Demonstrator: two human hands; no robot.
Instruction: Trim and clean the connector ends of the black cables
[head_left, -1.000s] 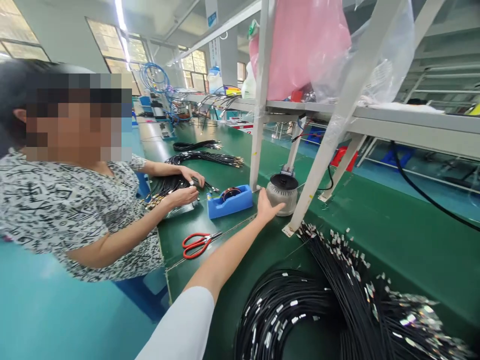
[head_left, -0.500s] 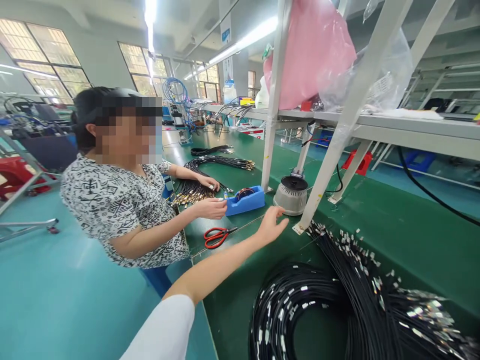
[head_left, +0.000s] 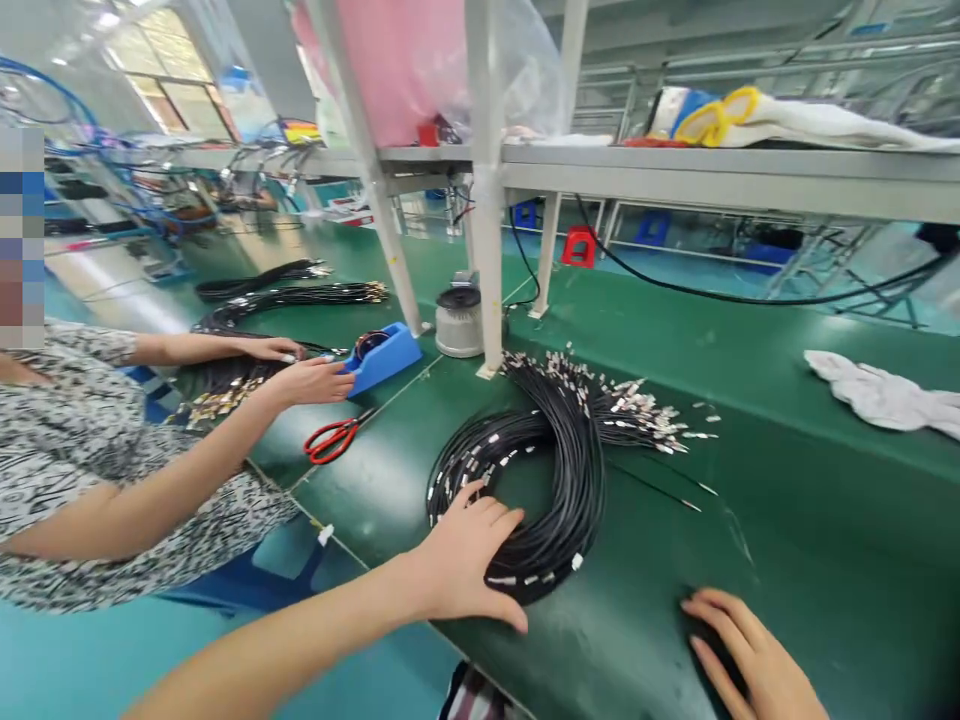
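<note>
My left hand [head_left: 472, 555] is open, fingers spread over the near left side of a large coil of black cables [head_left: 581, 470]. Whether it touches the coil I cannot tell. Small white tags and metal ends show along the cables, and their loose ends fan out toward the back right. At the lower right my right hand [head_left: 750, 655] is open above the green table [head_left: 645, 610], apart from the coil, with its fingers stretched to the left. Two thin loose cable pieces [head_left: 667, 487] lie between the coil and that hand.
To the left a co-worker's hand [head_left: 315, 380] is at a blue tape dispenser [head_left: 386, 358]. Red-handled scissors [head_left: 330, 441] lie nearby. A grey round device [head_left: 459, 325] stands beside a white shelf post [head_left: 487, 250]. A white glove [head_left: 885, 390] lies at right.
My view has swung to the right. My left hand has moved from near the grey device to over the cable coil. My right hand has come into view.
</note>
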